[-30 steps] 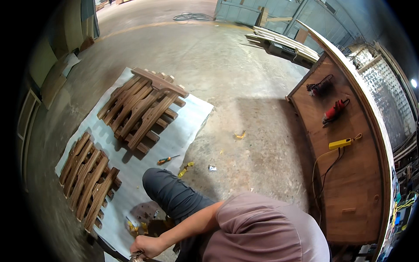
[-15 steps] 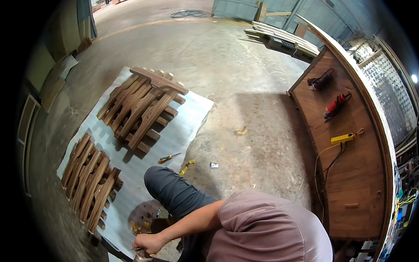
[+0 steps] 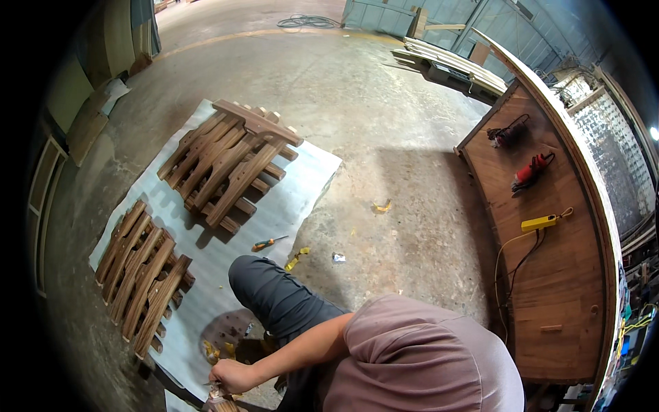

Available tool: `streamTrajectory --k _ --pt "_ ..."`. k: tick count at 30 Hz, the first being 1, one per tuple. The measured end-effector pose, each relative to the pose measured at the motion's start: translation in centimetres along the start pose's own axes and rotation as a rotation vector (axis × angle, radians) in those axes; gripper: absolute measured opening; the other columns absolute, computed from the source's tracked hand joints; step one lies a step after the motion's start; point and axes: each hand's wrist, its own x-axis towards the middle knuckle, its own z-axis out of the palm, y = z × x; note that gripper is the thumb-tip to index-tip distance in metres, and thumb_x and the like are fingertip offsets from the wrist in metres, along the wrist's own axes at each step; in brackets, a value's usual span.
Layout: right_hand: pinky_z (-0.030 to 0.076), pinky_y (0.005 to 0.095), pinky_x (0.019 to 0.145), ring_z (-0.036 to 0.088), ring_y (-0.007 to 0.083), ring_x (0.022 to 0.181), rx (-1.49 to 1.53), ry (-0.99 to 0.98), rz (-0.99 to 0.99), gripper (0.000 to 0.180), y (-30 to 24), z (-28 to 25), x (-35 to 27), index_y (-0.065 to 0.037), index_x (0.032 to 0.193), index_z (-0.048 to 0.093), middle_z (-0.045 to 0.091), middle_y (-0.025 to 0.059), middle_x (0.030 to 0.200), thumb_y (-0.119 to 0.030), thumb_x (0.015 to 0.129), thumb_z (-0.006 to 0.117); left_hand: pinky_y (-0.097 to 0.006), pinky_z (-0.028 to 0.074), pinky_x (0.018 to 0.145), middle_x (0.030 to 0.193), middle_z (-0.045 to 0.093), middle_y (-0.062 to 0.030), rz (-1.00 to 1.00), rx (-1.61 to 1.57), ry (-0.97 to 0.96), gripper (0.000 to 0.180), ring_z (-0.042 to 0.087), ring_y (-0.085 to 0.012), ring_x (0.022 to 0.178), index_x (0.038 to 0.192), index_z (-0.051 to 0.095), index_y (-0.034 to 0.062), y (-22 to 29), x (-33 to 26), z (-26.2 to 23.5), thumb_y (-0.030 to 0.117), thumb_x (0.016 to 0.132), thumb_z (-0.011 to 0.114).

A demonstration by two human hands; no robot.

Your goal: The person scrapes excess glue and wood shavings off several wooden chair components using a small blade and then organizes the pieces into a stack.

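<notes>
My right hand (image 3: 232, 377) is closed at the lower edge, over the end of a brown wooden piece (image 3: 224, 405) that the frame cuts off. A thin, pale edge shows by its fingers; what they grip is too small to name. My left hand is out of sight. Beyond lies a white sheet (image 3: 317, 165) on the floor, carrying two stacks of shaped brown wooden parts: a larger stack (image 3: 226, 161) farther off and a smaller one (image 3: 142, 278) at the left. A screwdriver (image 3: 266, 244) with an orange and dark handle rests near my bent knee (image 3: 254, 275).
Yellow scraps (image 3: 382, 206) and a small silvery wrapper (image 3: 338, 258) lie on the concrete. At right, a wooden panel (image 3: 549, 288) bears a red power tool (image 3: 530, 170), another corded tool (image 3: 508, 132) and a yellow power strip (image 3: 539, 223). Boards (image 3: 456, 62) are stacked far back.
The view has shifted slightly. My right hand stays closed near the lower edge, and more of the wooden piece beneath it now shows.
</notes>
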Motion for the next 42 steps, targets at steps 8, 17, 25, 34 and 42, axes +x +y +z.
streamTrajectory --k 8,17,25,34,42 --pt "0.041 0.0375 0.052 0.054 0.0209 0.053 0.158 -0.081 -0.015 0.02 -0.6 -0.6 -0.3 0.003 0.063 0.056 0.053 0.015 0.055 -0.005 0.064 0.074 -0.033 0.054 0.063 0.093 0.065 -0.0069 -0.063 -0.356 0.075 0.03 0.063 -0.0207 0.073 0.107 0.063 0.0042 0.2 1.3 -2.3 0.029 0.097 0.051" --pt "0.046 0.0397 0.054 0.06 0.0281 0.058 0.206 -0.08 0.253 0.014 -1.9 -3.5 -1.1 0.002 0.069 0.063 0.062 0.0163 0.062 -0.009 0.068 0.072 -0.031 0.053 0.061 0.096 0.066 -0.0063 -0.015 -0.439 0.13 0.034 0.063 -0.0215 0.069 0.115 0.062 0.0036 1.5 3.1 -3.5 0.031 0.098 0.051" --pt "0.053 0.0412 0.057 0.067 0.0301 0.073 -0.674 -0.911 0.153 0.023 0.0 -9.0 -0.6 -0.014 0.099 0.069 0.069 0.0114 0.087 -0.025 0.079 0.067 -0.042 0.054 0.074 0.102 0.066 -0.0138 -0.249 -0.932 -0.304 0.056 0.064 -0.0337 0.087 0.125 0.058 0.0122 -2.4 4.9 -3.3 0.021 0.072 0.069" --pt "0.05 0.043 0.057 0.064 0.0335 0.068 -1.068 -0.633 -0.344 0.015 -10.7 -9.6 1.5 -0.003 0.085 0.056 0.062 0.0152 0.074 -0.018 0.089 0.059 -0.043 0.052 0.083 0.098 0.065 -0.0158 -0.342 -0.921 -0.288 0.066 0.064 -0.0353 0.094 0.123 0.055 0.0124 -2.8 0.0 -3.0 0.009 0.061 0.074" --pt "0.049 0.0431 0.056 0.063 0.0314 0.065 -1.148 -0.727 -0.619 0.013 -9.7 -7.6 2.5 -0.004 0.085 0.057 0.06 0.0139 0.07 -0.016 0.084 0.06 -0.042 0.051 0.078 0.088 0.064 -0.0124 -0.362 -0.875 -0.354 0.047 0.064 -0.0327 0.087 0.107 0.055 0.0084 -1.7 0.7 -3.2 0.014 0.065 0.075"
